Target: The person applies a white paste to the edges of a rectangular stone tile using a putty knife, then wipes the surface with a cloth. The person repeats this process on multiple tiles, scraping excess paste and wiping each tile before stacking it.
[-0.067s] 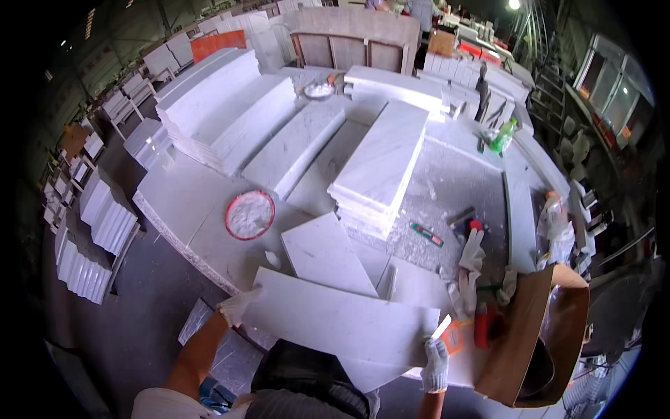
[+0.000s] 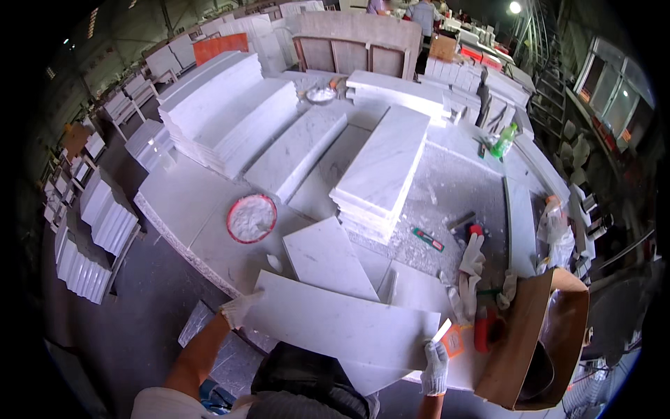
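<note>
A long white marble slab [image 2: 349, 314] with faint grey veins lies across the near side of the worktable, in front of me. My left hand [image 2: 241, 309], in a white glove, grips its left end, the fingers partly hidden at the edge. By the slab's right end my right hand [image 2: 435, 364], also gloved, is closed around a small flat white strip [image 2: 442, 330] that points upward; its exact kind is unclear. Beyond the long slab rests another marble piece [image 2: 329, 257] with a slanted edge. A further pale piece [image 2: 366, 376] shows below the long slab.
A red-rimmed bowl of white powder [image 2: 251, 218] stands at left. Marble stacks [image 2: 380, 167] fill the table's middle and far side. To the right are a green cutter [image 2: 428, 239], loose gloves [image 2: 472, 258], an orange packet [image 2: 453, 341], an open cardboard box [image 2: 516, 335] and a green bottle [image 2: 504, 141].
</note>
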`<state>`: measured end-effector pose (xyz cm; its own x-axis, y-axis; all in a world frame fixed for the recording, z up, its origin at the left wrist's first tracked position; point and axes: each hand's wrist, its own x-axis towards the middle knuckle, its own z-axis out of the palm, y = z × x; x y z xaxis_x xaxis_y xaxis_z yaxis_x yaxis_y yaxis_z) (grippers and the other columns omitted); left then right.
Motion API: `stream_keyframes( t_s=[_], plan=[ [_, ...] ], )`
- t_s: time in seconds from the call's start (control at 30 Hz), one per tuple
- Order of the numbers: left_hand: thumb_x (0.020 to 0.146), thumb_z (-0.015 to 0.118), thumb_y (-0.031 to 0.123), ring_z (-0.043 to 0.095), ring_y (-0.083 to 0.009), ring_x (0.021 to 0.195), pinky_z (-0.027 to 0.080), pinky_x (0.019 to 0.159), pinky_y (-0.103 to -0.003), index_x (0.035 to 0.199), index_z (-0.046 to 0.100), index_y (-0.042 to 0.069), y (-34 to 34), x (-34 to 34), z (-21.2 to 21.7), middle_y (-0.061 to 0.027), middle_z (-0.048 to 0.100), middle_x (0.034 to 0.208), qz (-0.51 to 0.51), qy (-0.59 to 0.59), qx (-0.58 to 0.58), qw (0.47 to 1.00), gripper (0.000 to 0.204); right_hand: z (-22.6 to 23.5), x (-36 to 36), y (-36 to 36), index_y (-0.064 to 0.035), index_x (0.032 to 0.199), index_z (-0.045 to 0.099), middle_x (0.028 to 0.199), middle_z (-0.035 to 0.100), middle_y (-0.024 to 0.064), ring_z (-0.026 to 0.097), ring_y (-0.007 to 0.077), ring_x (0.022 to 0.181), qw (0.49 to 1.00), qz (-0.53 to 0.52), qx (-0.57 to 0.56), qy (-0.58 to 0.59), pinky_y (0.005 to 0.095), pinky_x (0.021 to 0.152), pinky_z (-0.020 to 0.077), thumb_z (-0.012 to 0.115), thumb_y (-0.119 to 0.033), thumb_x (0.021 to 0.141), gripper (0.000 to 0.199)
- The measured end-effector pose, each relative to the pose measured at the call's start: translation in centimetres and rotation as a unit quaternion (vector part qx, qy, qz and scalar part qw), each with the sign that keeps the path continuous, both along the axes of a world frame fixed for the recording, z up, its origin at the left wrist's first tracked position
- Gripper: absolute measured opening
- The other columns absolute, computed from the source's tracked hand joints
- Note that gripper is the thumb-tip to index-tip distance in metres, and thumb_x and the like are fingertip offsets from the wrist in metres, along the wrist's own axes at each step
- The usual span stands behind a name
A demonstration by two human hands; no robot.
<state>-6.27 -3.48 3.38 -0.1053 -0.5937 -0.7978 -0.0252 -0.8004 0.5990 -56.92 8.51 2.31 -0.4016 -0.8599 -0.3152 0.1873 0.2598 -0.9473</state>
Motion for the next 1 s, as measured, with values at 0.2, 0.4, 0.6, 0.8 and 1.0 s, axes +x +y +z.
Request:
stream_keyframes(
  t_s=[0.2, 0.4, 0.6, 0.8, 1.0],
  plan=[
    [0.098, 0.058, 0.033, 0.066, -0.0205, 0.098, 0.056, 0.084, -0.036, 0.128, 0.057, 0.004, 2.6, -1.0, 4.7, -0.0097, 0.066, 0.114, 0.067, 0.091, 0.031, 0.993, 0.042, 2.0, 0.4, -1.0, -0.0051, 0.098, 0.070, 0.088, 0.058, -0.0061, 0.049, 0.0043, 0.081, 0.996, -0.052, 0.035, 0.061, 0.0216, 0.072, 0.0394, 0.063, -0.016, 0.095, 0.013],
    [0.096, 0.060, 0.024, 0.066, -0.0194, 0.098, 0.055, 0.082, -0.034, 0.126, 0.058, 0.001, 4.2, -0.9, 8.2, -0.0108, 0.066, 0.114, -0.004, 0.194, -0.014, 0.981, 0.038, 7.2, -3.2, -3.8, -0.0081, 0.108, 0.066, 0.094, 0.058, -0.0065, 0.050, 0.0050, 0.085, 0.995, -0.015, -0.046, 0.086, 0.0232, 0.077, 0.0414, 0.061, -0.019, 0.097, 0.016],
    [0.092, 0.064, 0.020, 0.067, -0.0213, 0.090, 0.055, 0.080, -0.037, 0.109, 0.066, 0.000, 0.4, -2.6, 11.1, -0.0117, 0.069, 0.104, -0.018, 0.187, -0.247, 0.951, 0.026, 15.1, -8.0, -14.3, -0.0050, 0.107, 0.064, 0.098, 0.062, 0.0027, 0.058, 0.0154, 0.087, 0.976, 0.047, -0.215, 0.002, 0.0298, 0.080, 0.0487, 0.052, -0.020, 0.102, 0.020],
    [0.078, 0.080, 0.014, 0.070, -0.0291, 0.090, 0.054, 0.084, -0.041, 0.102, 0.065, -0.001, -3.0, -0.8, 10.8, -0.0146, 0.071, 0.097, -0.034, -0.142, -0.716, 0.683, 0.032, 24.7, -2.5, -26.4, -0.0071, 0.110, 0.059, 0.112, 0.066, 0.0114, 0.064, 0.0234, 0.094, 0.942, 0.054, -0.188, -0.274, 0.0350, 0.078, 0.0539, 0.053, -0.024, 0.101, 0.019],
    [0.080, 0.077, 0.014, 0.068, -0.0241, 0.092, 0.053, 0.084, -0.039, 0.104, 0.062, 0.001, -6.7, 4.1, 10.9, -0.0131, 0.069, 0.101, 0.300, 0.056, -0.427, 0.851, 0.031, 23.1, 2.1, -32.3, -0.0088, 0.120, 0.058, 0.123, 0.063, 0.0091, 0.061, 0.0198, 0.105, 0.953, 0.117, -0.217, -0.178, 0.0329, 0.085, 0.0524, 0.052, -0.028, 0.103, 0.026]
  ],
)
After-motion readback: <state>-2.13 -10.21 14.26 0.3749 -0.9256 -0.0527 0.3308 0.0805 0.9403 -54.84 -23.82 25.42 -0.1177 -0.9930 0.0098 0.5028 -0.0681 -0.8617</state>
